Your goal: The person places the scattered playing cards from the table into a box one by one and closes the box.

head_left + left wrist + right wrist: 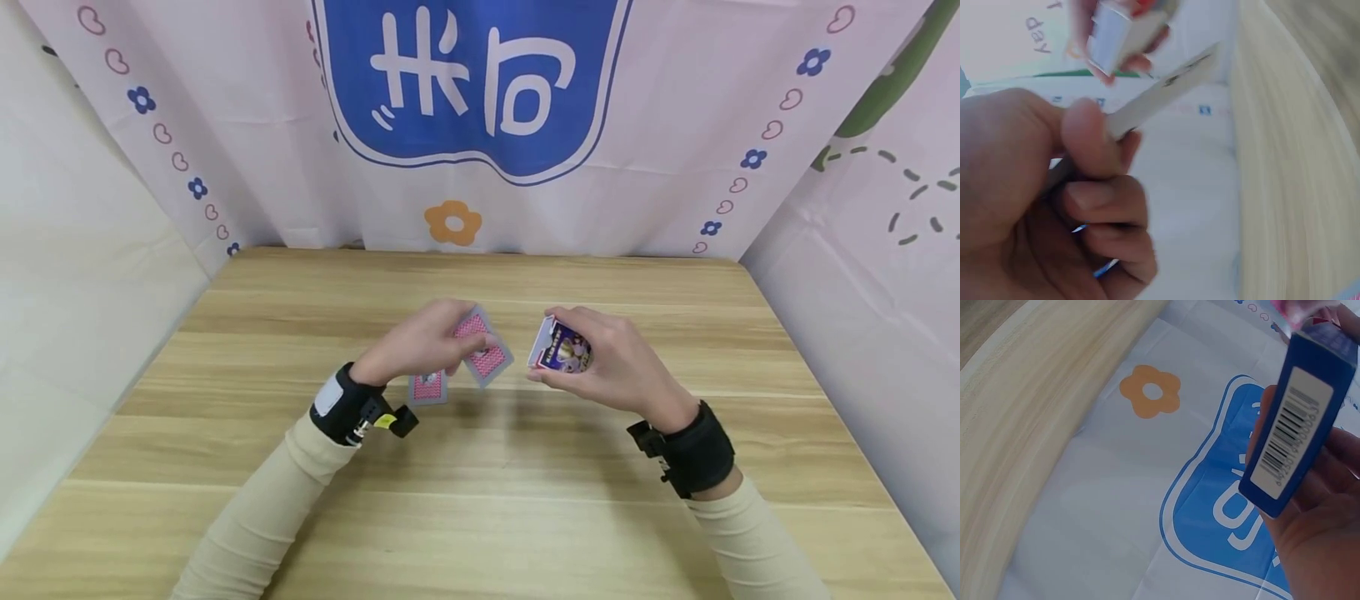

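Between thumb and fingers, my left hand pinches a red-patterned playing card with a pale border. The left wrist view catches this card nearly edge-on; whether several are stacked there I cannot tell. Another red-backed card lies on the table, partly covered by the left hand. My right hand grips a small dark-blue card box with a colourful picture, its white end facing the left hand. A barcode marks the box's narrow side in the right wrist view. A gap separates card and box.
Both hands are above a wood-grain table. Behind its far edge hangs a white printed curtain with a blue emblem and an orange flower. Pale fabric walls stand at both sides.
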`<state>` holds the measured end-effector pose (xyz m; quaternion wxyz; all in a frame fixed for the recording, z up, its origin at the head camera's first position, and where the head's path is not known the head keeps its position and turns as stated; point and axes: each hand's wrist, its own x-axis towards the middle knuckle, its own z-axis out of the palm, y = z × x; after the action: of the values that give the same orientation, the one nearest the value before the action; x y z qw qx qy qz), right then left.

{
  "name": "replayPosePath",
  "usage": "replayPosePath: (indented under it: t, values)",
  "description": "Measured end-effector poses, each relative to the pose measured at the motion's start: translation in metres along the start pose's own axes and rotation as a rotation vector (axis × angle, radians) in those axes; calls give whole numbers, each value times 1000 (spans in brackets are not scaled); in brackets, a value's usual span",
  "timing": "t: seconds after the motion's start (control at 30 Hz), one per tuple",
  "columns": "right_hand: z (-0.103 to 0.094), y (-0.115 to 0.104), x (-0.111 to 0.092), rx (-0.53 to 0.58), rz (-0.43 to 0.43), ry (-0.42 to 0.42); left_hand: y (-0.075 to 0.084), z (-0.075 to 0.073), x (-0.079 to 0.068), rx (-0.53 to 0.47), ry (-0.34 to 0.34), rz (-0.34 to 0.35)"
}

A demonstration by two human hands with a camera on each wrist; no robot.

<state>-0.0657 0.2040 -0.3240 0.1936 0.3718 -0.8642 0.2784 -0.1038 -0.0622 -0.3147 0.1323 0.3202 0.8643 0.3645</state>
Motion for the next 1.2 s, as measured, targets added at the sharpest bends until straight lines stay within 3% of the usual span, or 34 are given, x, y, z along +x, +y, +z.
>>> replayPosePath:
  t: [0.17, 0.5, 0.7, 0.9, 1.07, 1.2]
  values:
    - [1, 0, 1, 13, -12, -9, 15, -1, -2, -164, 58, 22]
    - [2, -2, 1, 15, -32, -24, 26, -2, -3, -238, 100, 2]
    - [5, -3, 1, 11, -69, -49, 30, 5, -1, -208, 111, 7]
    - [6, -7, 2, 25, -72, -79, 38, 18, 2, -152, 228, 42]
    - [6, -8, 2, 29, -61, -33, 40, 31, 5, -170, 344, 104]
    - [6, -9, 3, 39, -60, 4, 42, 45, 8, -174, 352, 139]
